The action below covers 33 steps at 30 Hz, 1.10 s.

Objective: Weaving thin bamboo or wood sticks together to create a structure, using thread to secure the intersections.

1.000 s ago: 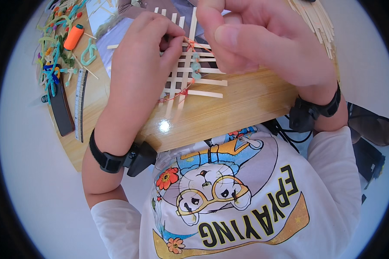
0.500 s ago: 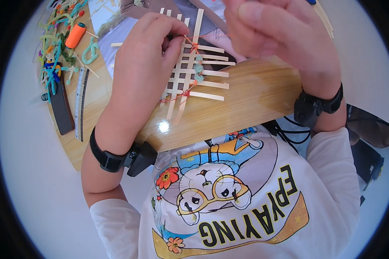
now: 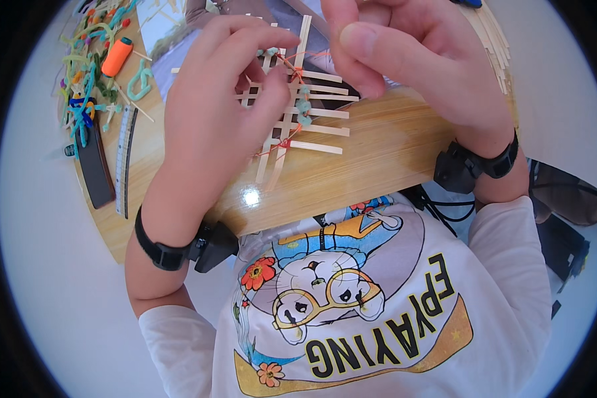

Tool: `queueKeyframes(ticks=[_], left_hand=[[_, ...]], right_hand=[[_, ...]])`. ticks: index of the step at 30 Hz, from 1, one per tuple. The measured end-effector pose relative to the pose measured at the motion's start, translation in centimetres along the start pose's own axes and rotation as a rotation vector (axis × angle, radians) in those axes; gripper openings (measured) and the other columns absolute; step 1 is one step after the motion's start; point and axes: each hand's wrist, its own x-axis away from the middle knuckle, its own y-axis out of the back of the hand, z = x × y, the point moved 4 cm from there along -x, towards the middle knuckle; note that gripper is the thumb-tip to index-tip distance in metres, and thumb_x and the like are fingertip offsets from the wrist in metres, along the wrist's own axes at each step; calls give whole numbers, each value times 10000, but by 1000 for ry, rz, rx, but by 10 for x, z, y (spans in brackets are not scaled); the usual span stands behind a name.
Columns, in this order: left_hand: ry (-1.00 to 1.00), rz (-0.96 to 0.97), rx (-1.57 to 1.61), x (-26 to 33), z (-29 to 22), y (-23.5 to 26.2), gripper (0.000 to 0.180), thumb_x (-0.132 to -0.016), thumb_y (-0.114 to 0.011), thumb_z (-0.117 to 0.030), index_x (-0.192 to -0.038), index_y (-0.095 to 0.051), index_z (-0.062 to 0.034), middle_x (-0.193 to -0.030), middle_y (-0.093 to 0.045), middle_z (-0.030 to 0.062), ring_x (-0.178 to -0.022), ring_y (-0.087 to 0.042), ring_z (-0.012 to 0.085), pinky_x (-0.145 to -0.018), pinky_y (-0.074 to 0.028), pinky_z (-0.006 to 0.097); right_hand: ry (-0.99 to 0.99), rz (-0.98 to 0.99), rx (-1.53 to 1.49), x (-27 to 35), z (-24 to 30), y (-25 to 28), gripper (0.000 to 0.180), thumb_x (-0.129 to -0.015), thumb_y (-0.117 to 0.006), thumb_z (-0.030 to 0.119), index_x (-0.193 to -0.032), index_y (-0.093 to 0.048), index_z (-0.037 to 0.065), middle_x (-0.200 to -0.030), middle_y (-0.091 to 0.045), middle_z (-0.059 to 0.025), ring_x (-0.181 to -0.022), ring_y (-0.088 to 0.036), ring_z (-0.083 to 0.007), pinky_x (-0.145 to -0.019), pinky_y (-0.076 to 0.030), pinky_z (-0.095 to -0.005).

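A lattice of thin pale wooden strips lies near the table's front edge, partly under my left hand. Pale green chip-like beads run along its right side on an orange-red thread tied round the strips. My left hand rests over the lattice's left part, its thumb and forefinger apart above the far corner, with nothing visible between them. To the right and raised, my right hand is closed in a pinch on the thread, which stretches from the lattice corner to its fingers. The exact pinch point is hard to see.
At the far left lies a tangle of colourful fuzzy wires beside an orange thread spool. Nearer are a dark bar and a ruler. Printed pictures lie beneath the lattice; loose wooden strips are at the far right.
My left thumb and forefinger have parted from their pinch at the lattice corner. My right hand has moved slightly left, and the thread between it and the lattice now shows.
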Motion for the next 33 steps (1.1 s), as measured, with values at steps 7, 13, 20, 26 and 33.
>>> queueKeyframes(ticks=[7, 13, 20, 26, 33], left_hand=[[217, 134, 610, 15, -20, -5, 602, -839, -736, 63, -1392, -502, 26, -1266, -631, 113, -1114, -648, 175, -951, -516, 297], [232, 131, 627, 18, -15, -7, 496, -860, -750, 23, -1311, -545, 28, -1206, -662, 100, -1117, -640, 165, -975, -502, 300], [-133, 158, 348, 14, -12, 3, 177, -924, -704, 23, -1092, -650, 20, -1110, -688, 101, -935, -641, 116, -861, -501, 249], [157, -11, 687, 13, -6, 8, 122, -1012, -613, -62, -1109, -631, 9, -1038, -714, 99, -896, -680, 136, -799, -514, 255], [99, 81, 703, 6, 1, 18, 163, -1024, -606, -99, -1127, -640, 22, -1155, -679, 137, -962, -675, 154, -830, -526, 274]], right_hand=[[132, 4, 403, 2, 9, -8, 141, -998, -636, 94, -1108, -578, 28, -1000, -586, -19, -812, -498, -42, -655, -406, -199], [133, -64, 632, 0, 23, -18, 113, -962, -681, 95, -1049, -634, 40, -1006, -584, -30, -787, -485, -54, -644, -397, -199], [221, -52, 741, 0, 22, -11, 90, -922, -728, 97, -990, -691, 52, -1004, -580, -33, -739, -468, -61, -622, -382, -195], [196, -52, 580, -2, 13, 5, 93, -945, -714, 97, -1010, -673, 44, -991, -581, -2, -719, -486, -31, -607, -378, -183], [187, -73, 502, -4, 8, 8, 125, -982, -670, 100, -1074, -633, 24, -966, -633, -15, -741, -536, -29, -615, -427, -182]])
